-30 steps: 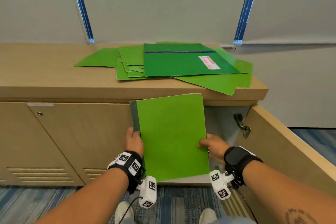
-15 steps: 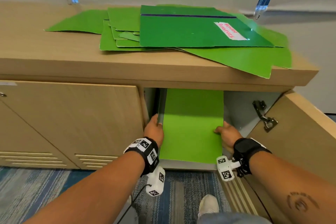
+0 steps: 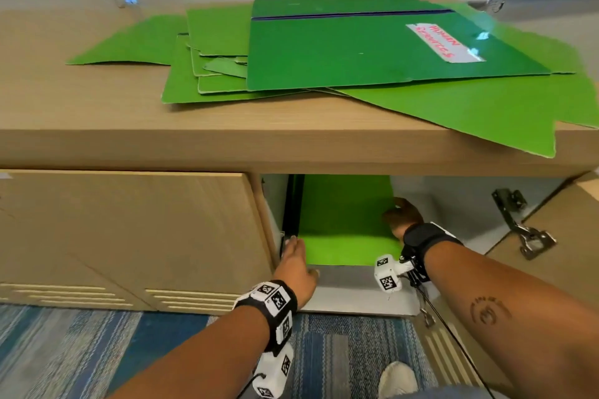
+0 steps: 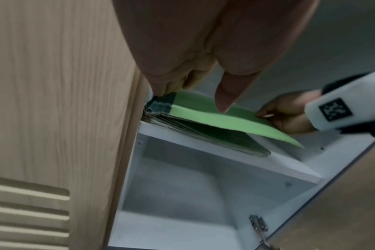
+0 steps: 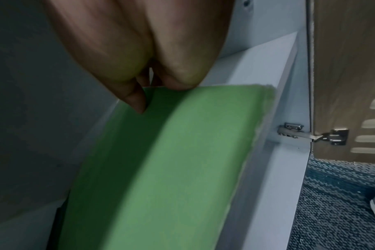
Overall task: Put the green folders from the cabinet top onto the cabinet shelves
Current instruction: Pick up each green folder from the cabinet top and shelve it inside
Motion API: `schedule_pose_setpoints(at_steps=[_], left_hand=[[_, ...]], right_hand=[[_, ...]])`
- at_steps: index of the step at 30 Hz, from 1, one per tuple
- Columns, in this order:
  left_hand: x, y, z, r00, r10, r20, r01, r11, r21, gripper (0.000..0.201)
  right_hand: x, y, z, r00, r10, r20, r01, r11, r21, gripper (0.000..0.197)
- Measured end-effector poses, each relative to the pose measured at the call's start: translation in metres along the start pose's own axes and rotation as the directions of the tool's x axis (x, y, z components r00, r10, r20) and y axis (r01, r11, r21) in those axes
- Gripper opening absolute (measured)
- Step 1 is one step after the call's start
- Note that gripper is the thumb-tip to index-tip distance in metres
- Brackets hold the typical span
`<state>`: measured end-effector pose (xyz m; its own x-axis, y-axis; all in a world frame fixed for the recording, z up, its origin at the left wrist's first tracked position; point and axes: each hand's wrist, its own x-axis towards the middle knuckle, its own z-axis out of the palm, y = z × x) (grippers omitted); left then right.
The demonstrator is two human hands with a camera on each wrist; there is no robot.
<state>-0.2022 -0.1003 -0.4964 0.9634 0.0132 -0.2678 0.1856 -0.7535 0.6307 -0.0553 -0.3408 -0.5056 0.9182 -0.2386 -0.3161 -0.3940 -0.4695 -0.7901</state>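
Observation:
A green folder with a dark spine lies flat on the white upper shelf inside the open cabinet, its spine against the left wall. My left hand touches the spine's front corner with straight fingers, the thumb lifted off the cover. My right hand pinches the folder's right edge, thumb on top of the cover. A loose pile of green folders, the top one bearing a white label, lies on the cabinet top.
The open cabinet door stands at the right with its metal hinge. A closed wooden door is just left of my left hand. Below the shelf is a lower white compartment. One pile sheet overhangs the top's front edge.
The folder went from upright in front of the cabinet to flat and deep on the upper shelf. Both hands followed it in, and my left hand loosened from the spine.

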Motion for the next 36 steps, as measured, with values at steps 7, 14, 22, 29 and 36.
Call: schedule_pose_setpoints(at_steps=[7, 14, 22, 29, 36], left_hand=[[0.016, 0.001, -0.003, 1.0, -0.003, 0.019, 0.002, 1.0, 0.026, 0.076], [0.021, 0.002, -0.003, 0.998, -0.046, 0.031, 0.046, 0.999, 0.001, 0.077], [0.007, 0.018, -0.019, 1.0, -0.016, -0.012, 0.016, 1.0, -0.01, 0.076], [-0.026, 0.066, -0.064, 0.992, 0.087, -0.09, -0.088, 0.996, -0.008, 0.069], [-0.073, 0.122, -0.13, 0.953, 0.225, -0.202, -0.207, 0.972, 0.108, 0.054]], right_hand=[[0.012, -0.011, 0.019, 0.999, -0.026, 0.022, 0.03, 0.977, -0.213, 0.046], [0.01, -0.001, 0.021, 0.991, 0.102, 0.088, -0.036, 0.83, -0.557, 0.066], [-0.026, -0.022, 0.025, 0.989, -0.107, 0.101, 0.146, 0.783, -0.604, 0.079], [-0.121, -0.094, 0.015, 0.822, -0.469, 0.323, 0.568, 0.708, -0.419, 0.051], [-0.214, -0.161, -0.028, 0.712, -0.588, 0.384, 0.702, 0.581, -0.412, 0.031]])
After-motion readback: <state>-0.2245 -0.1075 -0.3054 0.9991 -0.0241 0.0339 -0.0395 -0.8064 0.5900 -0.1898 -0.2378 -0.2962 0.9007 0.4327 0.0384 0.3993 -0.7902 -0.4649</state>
